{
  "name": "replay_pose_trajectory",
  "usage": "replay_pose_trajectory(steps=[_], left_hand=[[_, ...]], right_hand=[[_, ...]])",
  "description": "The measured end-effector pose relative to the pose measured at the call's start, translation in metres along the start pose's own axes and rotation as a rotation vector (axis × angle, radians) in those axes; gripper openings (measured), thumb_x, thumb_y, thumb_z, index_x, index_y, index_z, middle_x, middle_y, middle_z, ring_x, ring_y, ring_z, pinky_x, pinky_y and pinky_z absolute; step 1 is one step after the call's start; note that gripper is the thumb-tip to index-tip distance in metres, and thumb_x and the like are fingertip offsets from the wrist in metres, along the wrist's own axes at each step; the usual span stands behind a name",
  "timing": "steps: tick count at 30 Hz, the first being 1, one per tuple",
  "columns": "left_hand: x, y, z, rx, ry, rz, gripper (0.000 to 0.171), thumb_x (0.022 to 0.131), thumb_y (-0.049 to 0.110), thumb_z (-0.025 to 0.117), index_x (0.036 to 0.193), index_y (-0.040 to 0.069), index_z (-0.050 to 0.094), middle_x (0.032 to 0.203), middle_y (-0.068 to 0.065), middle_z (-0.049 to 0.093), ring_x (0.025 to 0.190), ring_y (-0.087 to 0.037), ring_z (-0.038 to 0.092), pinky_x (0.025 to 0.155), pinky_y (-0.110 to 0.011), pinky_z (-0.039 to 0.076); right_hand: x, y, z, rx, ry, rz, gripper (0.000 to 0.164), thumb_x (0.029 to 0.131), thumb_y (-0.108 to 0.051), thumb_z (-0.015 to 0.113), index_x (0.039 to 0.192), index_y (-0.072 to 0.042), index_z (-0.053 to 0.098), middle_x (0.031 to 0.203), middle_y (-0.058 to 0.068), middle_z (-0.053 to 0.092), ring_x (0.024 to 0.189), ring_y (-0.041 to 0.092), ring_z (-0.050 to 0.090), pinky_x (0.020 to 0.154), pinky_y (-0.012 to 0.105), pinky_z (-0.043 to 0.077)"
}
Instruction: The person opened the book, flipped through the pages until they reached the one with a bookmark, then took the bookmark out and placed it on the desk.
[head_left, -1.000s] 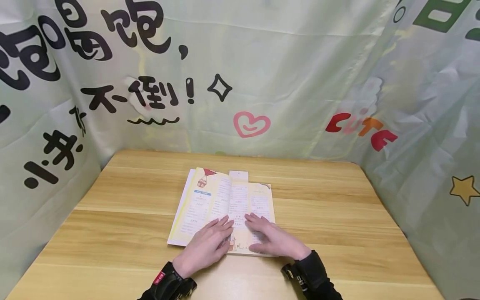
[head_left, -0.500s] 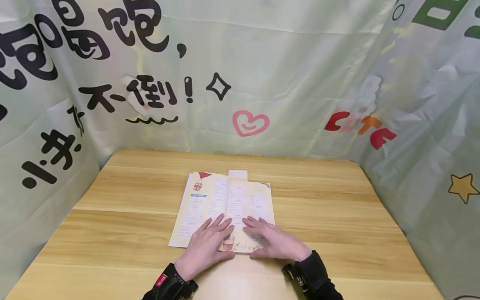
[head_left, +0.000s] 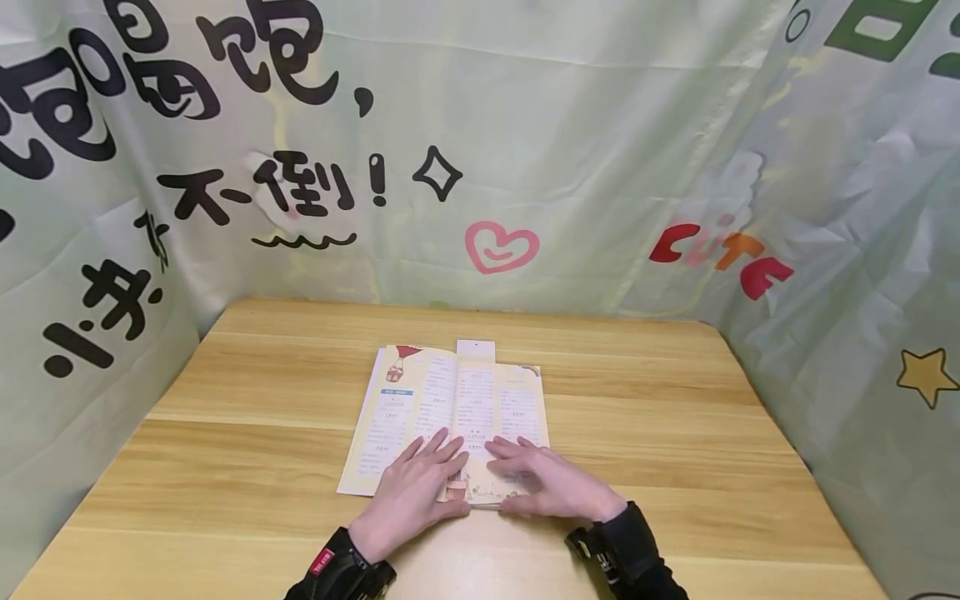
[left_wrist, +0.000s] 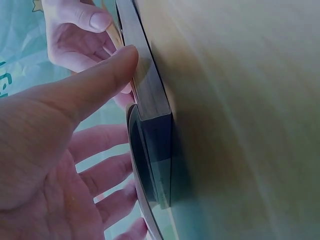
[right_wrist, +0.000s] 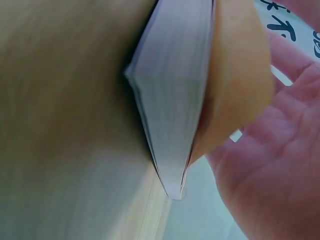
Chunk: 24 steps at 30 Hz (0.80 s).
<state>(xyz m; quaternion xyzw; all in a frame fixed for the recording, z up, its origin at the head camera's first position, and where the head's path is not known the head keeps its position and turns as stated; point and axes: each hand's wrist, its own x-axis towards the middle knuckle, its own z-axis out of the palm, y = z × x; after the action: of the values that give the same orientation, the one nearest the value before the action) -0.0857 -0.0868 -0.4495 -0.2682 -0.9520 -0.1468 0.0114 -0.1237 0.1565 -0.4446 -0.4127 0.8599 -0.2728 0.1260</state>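
A book (head_left: 407,400) lies open on the table, its cream pages printed with columns of text and small drawings. My left hand (head_left: 411,492) rests with fingers spread over the lower part near the spine, its thumb along the bottom edge. On the lower right page lies my right hand (head_left: 551,483), fingers loosely extended. In the right wrist view, that lifted page (right_wrist: 240,75) bows away from the page block (right_wrist: 170,90) toward the palm. The left wrist view shows the right thumb (left_wrist: 97,21) right at the page's edge. My left thumb (left_wrist: 127,55) overlaps the block there.
A pale card-like strip (head_left: 476,350) sticks out past the top of the book. The wooden table (head_left: 637,400) stretches around it, with a printed cloth (head_left: 585,150) hanging behind and at both sides. Part of a dark cord (head_left: 933,595) shows at the lower right corner.
Since a second ago the left page has settled flatter, and my left hand has spread wider with its thumb moved out. Over the last half second the right page's lower edge has risen slightly.
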Motion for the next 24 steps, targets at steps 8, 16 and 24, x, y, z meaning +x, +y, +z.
replay_pose_trajectory(steps=[8, 16, 24], left_hand=[[0.0006, -0.0013, 0.0003, -0.01, -0.006, -0.002, 0.07, 0.078, 0.053, 0.068, 0.131, 0.008, 0.06, 0.142, -0.009, 0.05, 0.136, -0.029, 0.034, 0.111, -0.054, 0.031], [0.0005, -0.0015, 0.0004, -0.008, -0.012, -0.002, 0.068, 0.078, 0.052, 0.067, 0.131, 0.009, 0.061, 0.143, -0.008, 0.05, 0.136, -0.029, 0.034, 0.111, -0.053, 0.03], [0.0006, -0.0013, -0.0001, -0.006, -0.023, -0.012, 0.067, 0.079, 0.053, 0.066, 0.13, 0.01, 0.061, 0.143, -0.007, 0.05, 0.136, -0.028, 0.034, 0.111, -0.053, 0.03]], right_hand=[[-0.0009, 0.0, -0.0013, 0.008, 0.009, -0.009, 0.051, 0.084, -0.033, 0.07, 0.125, -0.003, 0.063, 0.147, 0.012, 0.043, 0.136, 0.029, 0.032, 0.114, 0.056, 0.021], [-0.0019, 0.0016, -0.002, 0.023, 0.006, -0.011, 0.049, 0.085, -0.032, 0.07, 0.124, -0.003, 0.064, 0.145, 0.012, 0.044, 0.136, 0.029, 0.032, 0.114, 0.056, 0.019], [-0.0029, 0.0011, -0.0046, 0.032, 0.012, -0.036, 0.044, 0.086, -0.03, 0.069, 0.12, -0.002, 0.067, 0.14, 0.014, 0.05, 0.133, 0.026, 0.039, 0.114, 0.057, 0.02]])
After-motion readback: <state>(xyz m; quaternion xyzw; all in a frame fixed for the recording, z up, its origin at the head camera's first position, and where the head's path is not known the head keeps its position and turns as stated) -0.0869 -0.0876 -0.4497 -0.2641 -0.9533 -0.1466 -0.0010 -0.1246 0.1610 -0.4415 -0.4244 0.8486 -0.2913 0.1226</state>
